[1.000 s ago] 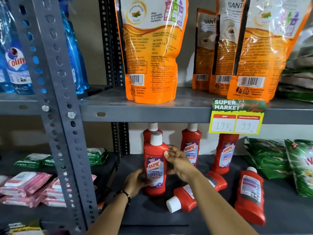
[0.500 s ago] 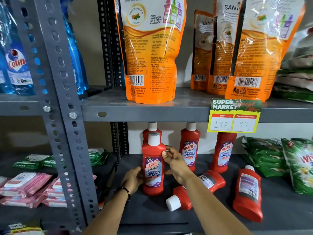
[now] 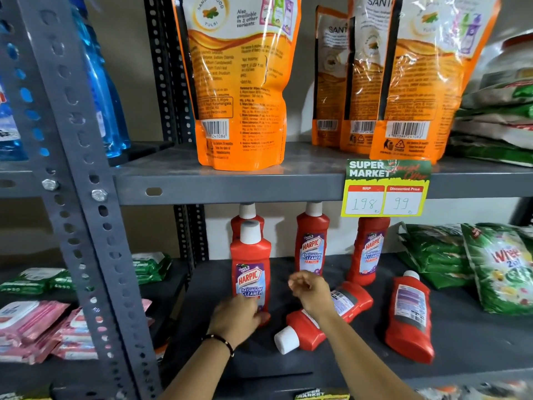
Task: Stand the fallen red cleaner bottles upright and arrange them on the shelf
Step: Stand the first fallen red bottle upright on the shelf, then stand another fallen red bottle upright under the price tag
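Observation:
A red cleaner bottle with a white cap stands upright at the front left of the dark lower shelf. My left hand grips its base. My right hand hovers just right of it, fingers loosely apart and holding nothing. Below that hand one red bottle lies on its side, cap toward me. Another fallen bottle lies further right. Three bottles stand upright at the back: one behind the held bottle, one in the middle and one to the right.
The upper shelf edge hangs low over the bottle caps and carries a yellow price tag. Green detergent packs fill the lower shelf's right side. A perforated grey post stands to the left, with pink wipes beyond it.
My right hand has let go of the upright bottle's upper part and pulled away to the right. The left hand stays at the bottle's base.

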